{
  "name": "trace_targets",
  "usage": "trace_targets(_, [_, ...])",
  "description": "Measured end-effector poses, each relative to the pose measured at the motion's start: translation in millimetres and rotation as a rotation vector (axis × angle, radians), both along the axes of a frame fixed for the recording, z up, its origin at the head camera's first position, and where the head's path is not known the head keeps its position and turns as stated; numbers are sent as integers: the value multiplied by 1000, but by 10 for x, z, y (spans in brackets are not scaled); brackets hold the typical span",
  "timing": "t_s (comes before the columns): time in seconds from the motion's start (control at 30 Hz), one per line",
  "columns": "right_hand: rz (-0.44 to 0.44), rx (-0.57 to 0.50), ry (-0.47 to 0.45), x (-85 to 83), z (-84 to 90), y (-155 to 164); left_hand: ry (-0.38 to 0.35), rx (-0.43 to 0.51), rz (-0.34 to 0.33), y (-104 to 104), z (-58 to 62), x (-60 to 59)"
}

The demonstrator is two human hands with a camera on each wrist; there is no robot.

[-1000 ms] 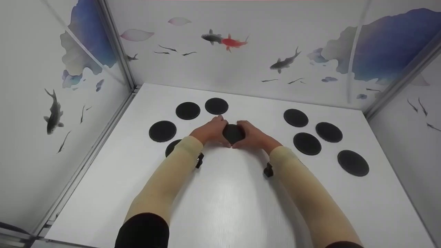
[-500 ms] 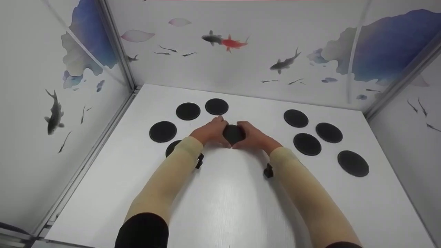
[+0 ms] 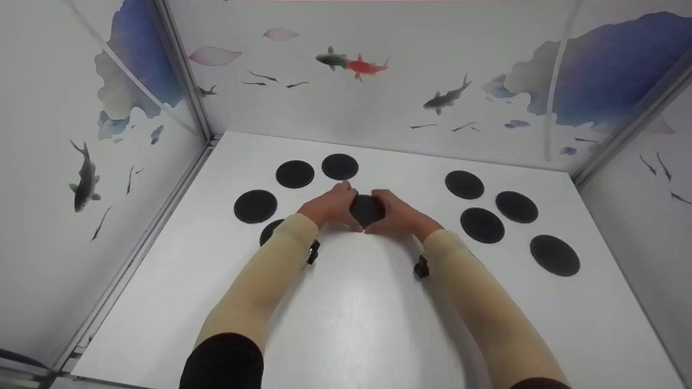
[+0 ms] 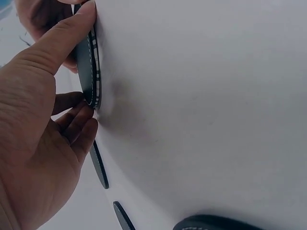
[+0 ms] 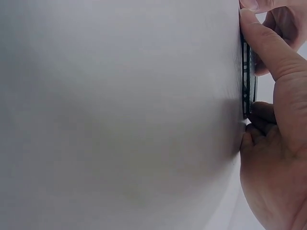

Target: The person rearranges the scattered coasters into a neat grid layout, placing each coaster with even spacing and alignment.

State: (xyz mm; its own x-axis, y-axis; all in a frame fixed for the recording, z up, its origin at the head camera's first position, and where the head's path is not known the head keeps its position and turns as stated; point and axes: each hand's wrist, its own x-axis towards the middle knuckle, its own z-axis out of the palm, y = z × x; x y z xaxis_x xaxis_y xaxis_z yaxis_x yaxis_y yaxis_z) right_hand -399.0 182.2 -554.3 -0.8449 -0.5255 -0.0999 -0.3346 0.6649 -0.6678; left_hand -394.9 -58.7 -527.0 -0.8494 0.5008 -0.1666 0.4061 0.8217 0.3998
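Both hands meet around a round black coaster (image 3: 367, 209) on the white table, ahead of the body in the head view. My left hand (image 3: 332, 206) grips its left side, thumb at the near edge and fingers behind. From the other side my right hand (image 3: 403, 215) grips it in the same way, the two thumb tips close together. Seen from the left wrist, the coaster (image 4: 84, 72) has pale stitching along its rim. Its edge (image 5: 247, 81) looks layered in the right wrist view, like more than one coaster stacked. It lies flat, low at the table surface.
Several more black coasters lie flat: a left group, with one coaster (image 3: 255, 206) at its outer side and another (image 3: 270, 231) partly hidden by the left sleeve, and a right group around a coaster (image 3: 482, 225). Fish-printed wall panels (image 3: 378, 119) enclose the table (image 3: 357, 324).
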Motion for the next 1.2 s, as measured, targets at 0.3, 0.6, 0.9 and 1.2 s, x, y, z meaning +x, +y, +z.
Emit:
trace_targets(0.3, [-37,-32,-14,28,103,26,-36,24,5,-44,120,-13])
trace_targets(0.6, [-49,-100,21,162,255,-59,38,90,-28,-207,267,38])
trace_targets(0.9, [50,-155,104,344,238,-195,92,162,-95,-450,313,219])
trace_targets(1.2, [94,-153,115,542,212,-381,97,196,-52,-884,305,479])
